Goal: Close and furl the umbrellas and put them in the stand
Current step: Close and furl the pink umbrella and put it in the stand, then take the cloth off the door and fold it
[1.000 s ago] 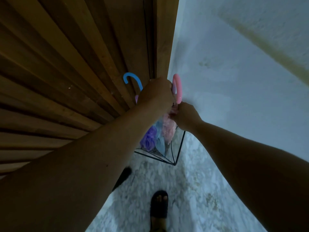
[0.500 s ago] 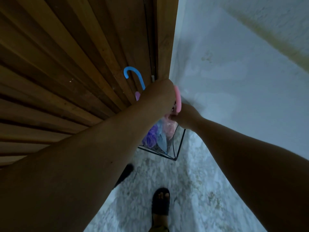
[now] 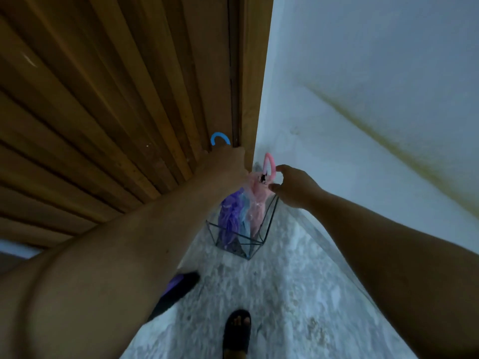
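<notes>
A black wire stand (image 3: 269,222) sits on the floor in the corner. Inside it are a furled purple umbrella (image 3: 228,216), a light blue umbrella (image 3: 245,215) and a pink umbrella (image 3: 256,207). The pink hook handle (image 3: 269,164) rises free above the stand. My right hand (image 3: 294,186) hovers just right of it, with thumb and fingers spread and the fingertip at the hook. My left hand (image 3: 229,164) is over the stand's left side, back toward me, fingers hidden. The blue hook handle (image 3: 220,138) pokes up just above it.
A slatted wooden door (image 3: 116,104) fills the left and a white wall (image 3: 363,104) the right, meeting behind the stand. The floor (image 3: 290,288) is pale and speckled. A foot in a black sandal (image 3: 237,330) stands near; a dark shoe (image 3: 178,287) shows under my left arm.
The pink umbrella has dropped lower into the stand. My left hand has come off the pink handle and shifted left. My right hand has let go and spread its fingers.
</notes>
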